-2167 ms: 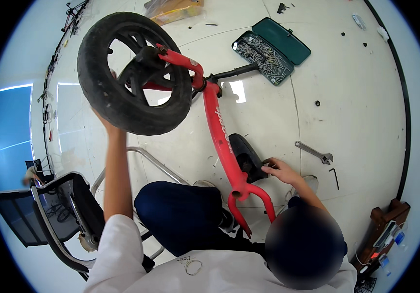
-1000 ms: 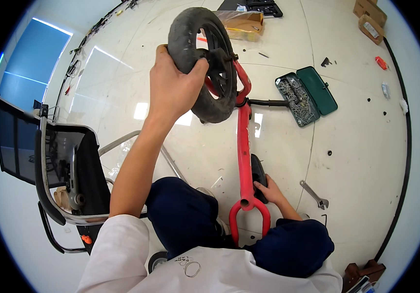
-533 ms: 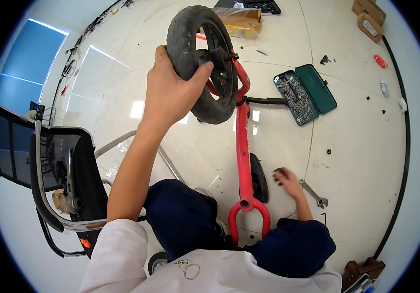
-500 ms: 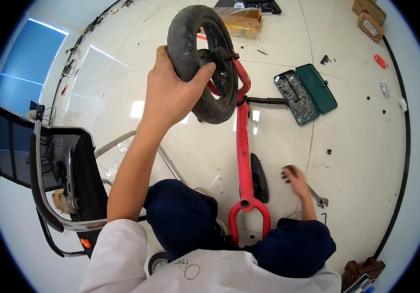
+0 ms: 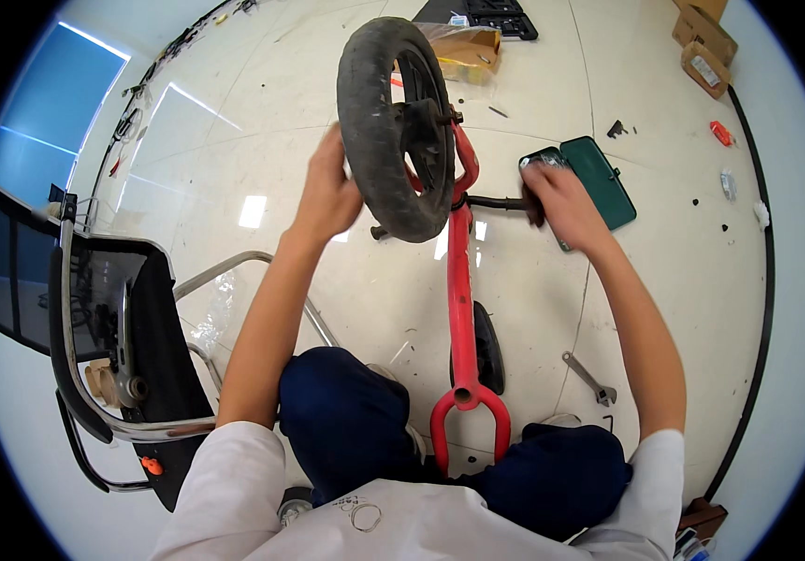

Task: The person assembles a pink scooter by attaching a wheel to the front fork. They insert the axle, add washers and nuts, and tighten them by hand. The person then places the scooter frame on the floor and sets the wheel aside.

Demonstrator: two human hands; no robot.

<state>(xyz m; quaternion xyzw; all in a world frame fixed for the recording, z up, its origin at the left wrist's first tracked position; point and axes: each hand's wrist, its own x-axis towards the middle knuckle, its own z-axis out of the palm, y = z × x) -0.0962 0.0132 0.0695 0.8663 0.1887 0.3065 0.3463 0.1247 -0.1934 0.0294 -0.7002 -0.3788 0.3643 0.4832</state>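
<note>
A small black-tyred wheel [image 5: 369, 131] stands in the fork of a red scooter-like frame [image 5: 461, 309]. My left hand [image 5: 329, 192] is at the tyre's left side, blurred; its fingertips are partly hidden, so I cannot tell whether it grips. Over the green case [image 5: 608, 187] on the right, my right hand [image 5: 561, 201] is curled, with something small and dark at its fingers, too smeared to name. Just left of those fingers ends a black bar [image 5: 496, 202] that sticks out from the frame. The frame's lower forked end lies between my knees.
An adjustable wrench [image 5: 591, 379] lies on the floor right of the frame. At left stands a chair with a metal tube frame [image 5: 164, 430]. An open cardboard box [image 5: 463, 51] and a black tool case [image 5: 500, 19] are far ahead; brown cartons [image 5: 704, 42] sit far right.
My left hand has slid off the wheel's hub side to the tyre's left edge. My right hand has moved up and forward from beside my right knee to the green case.
</note>
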